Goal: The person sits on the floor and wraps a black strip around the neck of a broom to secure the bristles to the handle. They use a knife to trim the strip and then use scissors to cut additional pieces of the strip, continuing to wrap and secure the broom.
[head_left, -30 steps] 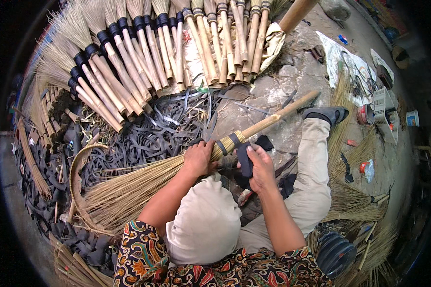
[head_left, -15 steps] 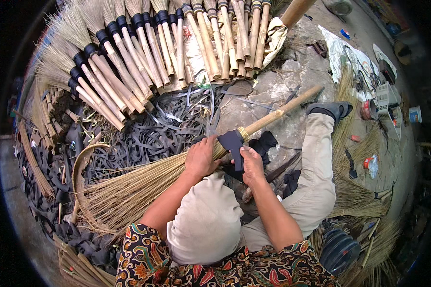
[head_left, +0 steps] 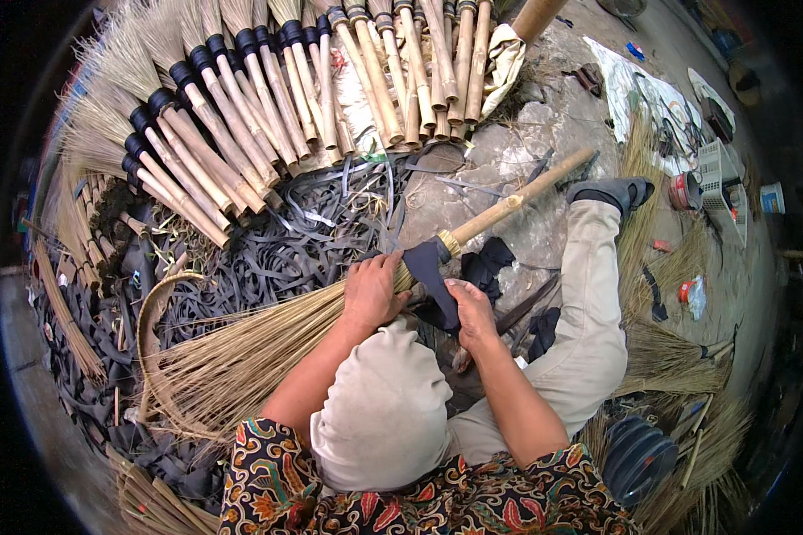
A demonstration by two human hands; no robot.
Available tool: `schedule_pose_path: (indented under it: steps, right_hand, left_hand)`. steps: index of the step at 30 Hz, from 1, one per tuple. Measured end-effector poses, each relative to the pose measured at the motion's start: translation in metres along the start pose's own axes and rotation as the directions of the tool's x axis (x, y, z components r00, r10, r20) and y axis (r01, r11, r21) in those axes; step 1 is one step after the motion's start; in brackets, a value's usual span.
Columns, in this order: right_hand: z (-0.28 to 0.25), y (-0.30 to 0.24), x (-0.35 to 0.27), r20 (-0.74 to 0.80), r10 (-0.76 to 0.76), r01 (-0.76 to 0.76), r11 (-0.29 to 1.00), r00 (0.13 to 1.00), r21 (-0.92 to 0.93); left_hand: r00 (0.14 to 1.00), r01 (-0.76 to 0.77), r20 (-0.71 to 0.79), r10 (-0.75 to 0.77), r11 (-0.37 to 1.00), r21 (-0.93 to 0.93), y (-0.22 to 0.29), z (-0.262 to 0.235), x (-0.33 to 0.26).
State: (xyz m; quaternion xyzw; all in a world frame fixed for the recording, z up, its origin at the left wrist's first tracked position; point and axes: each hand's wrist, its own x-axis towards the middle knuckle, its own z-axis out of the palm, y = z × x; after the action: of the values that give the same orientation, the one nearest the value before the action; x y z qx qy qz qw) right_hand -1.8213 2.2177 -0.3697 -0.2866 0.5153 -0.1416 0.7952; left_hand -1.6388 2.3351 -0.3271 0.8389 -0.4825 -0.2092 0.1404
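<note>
A broom lies across my lap, its straw bristles fanning out to the lower left and its bamboo handle pointing to the upper right. My left hand is closed round the bristles just below the neck. A dark, flat rubber-like strip wraps the neck, and a band of straw shows above it, next to the handle. My right hand pinches the loose part of this strip, which stretches down to the right from the broom. The undersides of the fingers are hidden.
Several finished brooms stand in a row at the far left. Tangled dark strips cover the ground below them. Dark scraps lie beyond my right hand. Loose straw, a white plastic basket and a dark ribbed container are at right.
My right hand has moved slightly right and down, drawing the strip out wider from the neck. The left hand keeps its hold on the bristles. The whole view has shifted a little.
</note>
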Motion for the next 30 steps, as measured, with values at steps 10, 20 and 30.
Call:
schedule_pose_path:
  steps: [10, 20, 30]
  right_hand:
    - [-0.02, 0.017, -0.01, 0.063, 0.052, -0.042, 0.986, 0.997, -0.16]
    - [-0.027, 0.032, -0.009, 0.001, -0.012, 0.012, 0.924, 1.0, -0.383]
    - [-0.026, 0.041, -0.021, 0.071, -0.275, 0.253, 0.714, 0.959, -0.653]
  left_hand:
    - [1.0, -0.012, 0.001, 0.012, 0.998, 0.059, 0.002, 0.003, 0.003]
    - [0.999, -0.001, 0.053, -0.003, 0.996, 0.088, 0.001, 0.008, 0.016]
    - [0.948, 0.195, 0.3, -0.11, 0.943, -0.269, -0.013, -0.037, 0.041]
